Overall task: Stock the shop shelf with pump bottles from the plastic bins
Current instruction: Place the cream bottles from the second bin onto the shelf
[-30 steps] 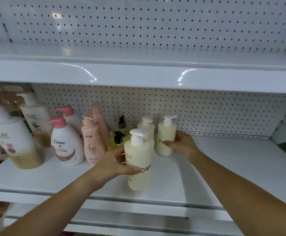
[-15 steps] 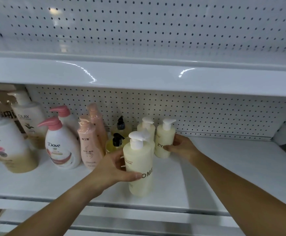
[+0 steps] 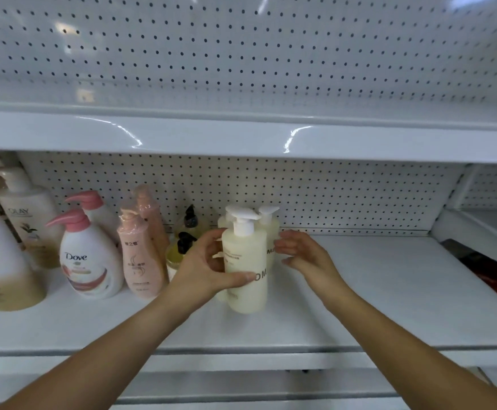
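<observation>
A pale yellow pump bottle (image 3: 245, 270) with a white pump stands upright on the white shelf (image 3: 359, 306). My left hand (image 3: 202, 267) grips it from the left, thumb across its front. Behind it stand two more pale yellow pump bottles, one at the back right (image 3: 270, 229) and one mostly hidden. My right hand (image 3: 303, 255) hovers just right of them, fingers spread and relaxed, holding nothing. No plastic bin is in view.
Left of the yellow bottles stand two black-pump bottles (image 3: 182, 247), two pink wrapped bottles (image 3: 140, 258), two Dove bottles (image 3: 90, 258) and Olay bottles (image 3: 25, 220). The upper shelf edge (image 3: 241, 140) overhangs. A dark red object (image 3: 489, 270) lies at far right.
My right hand has let go of the back-right bottle and drawn back with fingers spread. My left hand has moved the front bottle back, closer to the others.
</observation>
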A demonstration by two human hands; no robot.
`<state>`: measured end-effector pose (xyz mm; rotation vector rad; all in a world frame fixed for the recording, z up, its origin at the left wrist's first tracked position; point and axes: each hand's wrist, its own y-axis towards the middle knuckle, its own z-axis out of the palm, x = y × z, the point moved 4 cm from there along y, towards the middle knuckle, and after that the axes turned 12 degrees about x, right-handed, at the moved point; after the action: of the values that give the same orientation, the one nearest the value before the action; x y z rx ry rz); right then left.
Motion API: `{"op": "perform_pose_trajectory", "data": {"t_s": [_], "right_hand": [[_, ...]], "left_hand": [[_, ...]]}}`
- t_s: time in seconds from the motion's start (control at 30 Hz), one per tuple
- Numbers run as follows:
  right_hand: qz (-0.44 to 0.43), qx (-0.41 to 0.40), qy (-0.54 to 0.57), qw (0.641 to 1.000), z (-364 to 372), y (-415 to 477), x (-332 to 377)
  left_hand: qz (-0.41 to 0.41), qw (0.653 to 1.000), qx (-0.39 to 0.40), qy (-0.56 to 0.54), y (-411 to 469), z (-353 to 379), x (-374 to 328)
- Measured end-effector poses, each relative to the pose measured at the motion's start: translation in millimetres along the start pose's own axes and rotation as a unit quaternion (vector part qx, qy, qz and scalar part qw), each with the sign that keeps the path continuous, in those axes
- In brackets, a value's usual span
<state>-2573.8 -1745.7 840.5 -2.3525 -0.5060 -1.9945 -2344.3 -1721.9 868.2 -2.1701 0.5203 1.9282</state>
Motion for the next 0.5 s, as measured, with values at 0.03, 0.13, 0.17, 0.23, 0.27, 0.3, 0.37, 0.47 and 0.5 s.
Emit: {"op": "perform_pose_trajectory", "data": {"t_s": [0.03, 0.13, 0.17, 0.23, 0.27, 0.3, 0.37, 0.47, 0.5], "right_hand": [[0.001, 0.032, 0.006, 0.999, 8, -9, 5], [0.025, 0.122, 0.031, 0.992, 29, -32, 14], [0.032, 0.137, 0.036, 0.989, 34, -38, 15], [0.04, 0.136, 0.027, 0.99, 39, -44, 17], [0.042, 0.128, 0.019, 0.991, 38, -45, 18], [0.043, 0.119, 0.011, 0.992, 37, -46, 19], [0.04, 0.103, -0.013, 0.994, 35, -46, 20], [0.035, 0.069, -0.035, 0.996, 32, -44, 18], [0.036, 0.055, -0.034, 0.997, 30, -43, 15]], "left_hand": [[0.004, 1.0, 0.001, -0.007, 2, 3, -1], [0.015, 0.999, 0.021, -0.021, 7, 11, -4], [0.016, 0.999, 0.038, -0.021, 7, 14, -6], [0.02, 0.997, 0.073, -0.025, 7, 19, -8], [0.022, 0.995, 0.088, -0.028, 7, 21, -9], [0.025, 0.994, 0.1, -0.025, 6, 22, -11], [0.031, 0.992, 0.121, -0.006, 5, 24, -15], [0.054, 0.989, 0.133, 0.025, 6, 27, -21], [0.075, 0.99, 0.112, 0.042, 7, 25, -24]]}}
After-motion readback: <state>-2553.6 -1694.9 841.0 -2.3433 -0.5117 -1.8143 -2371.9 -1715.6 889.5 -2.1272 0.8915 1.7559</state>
